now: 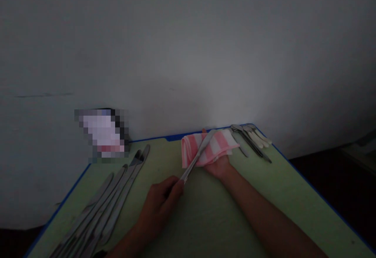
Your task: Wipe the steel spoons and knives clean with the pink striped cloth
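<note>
My left hand (165, 197) is closed round the handle end of a metal table knife (196, 159), which points up and away to the right. The blade rests across a folded pink-and-white striped cloth (225, 144). Beneath that cloth my right hand (219, 166) is turned palm up and holds it, with a fingertip showing past its far edge. The cloth hides most of those fingers. Several more table knives (113, 207) lie in a loose row on the left of the table, roughly side by side.
A green table (188, 226) with a blue edge stands against a grey wall (188, 54). At the far right lie dark-handled cutlery (249, 142) and several white-handled pieces (258, 136). A pixelated, blurred object (102, 132) leans at the back left corner.
</note>
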A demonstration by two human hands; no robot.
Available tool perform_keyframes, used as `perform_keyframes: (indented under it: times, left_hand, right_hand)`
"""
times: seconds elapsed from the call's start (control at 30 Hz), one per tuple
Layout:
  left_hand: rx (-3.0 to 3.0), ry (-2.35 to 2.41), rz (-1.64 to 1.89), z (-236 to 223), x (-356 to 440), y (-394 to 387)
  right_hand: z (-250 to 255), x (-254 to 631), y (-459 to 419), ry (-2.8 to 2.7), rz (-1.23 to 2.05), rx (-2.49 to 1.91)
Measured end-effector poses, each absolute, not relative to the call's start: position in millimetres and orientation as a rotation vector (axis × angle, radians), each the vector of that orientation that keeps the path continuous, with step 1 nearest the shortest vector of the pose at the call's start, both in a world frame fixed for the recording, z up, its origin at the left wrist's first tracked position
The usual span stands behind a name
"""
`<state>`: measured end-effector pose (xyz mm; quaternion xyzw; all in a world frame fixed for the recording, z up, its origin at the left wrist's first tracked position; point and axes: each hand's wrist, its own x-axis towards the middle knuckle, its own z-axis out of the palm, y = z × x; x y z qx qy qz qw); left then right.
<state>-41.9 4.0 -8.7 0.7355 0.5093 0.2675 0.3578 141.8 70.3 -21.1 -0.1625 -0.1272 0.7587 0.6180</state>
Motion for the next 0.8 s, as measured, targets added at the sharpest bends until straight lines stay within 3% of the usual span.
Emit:
perform_keyframes:
  times: [0.8]
  left_hand:
    - [1.505,1.458,0.956,0.0,-42.7,8.2]
  right_hand:
    - [-21.8,140.4,79.7,-0.468,1.57,-0.584]
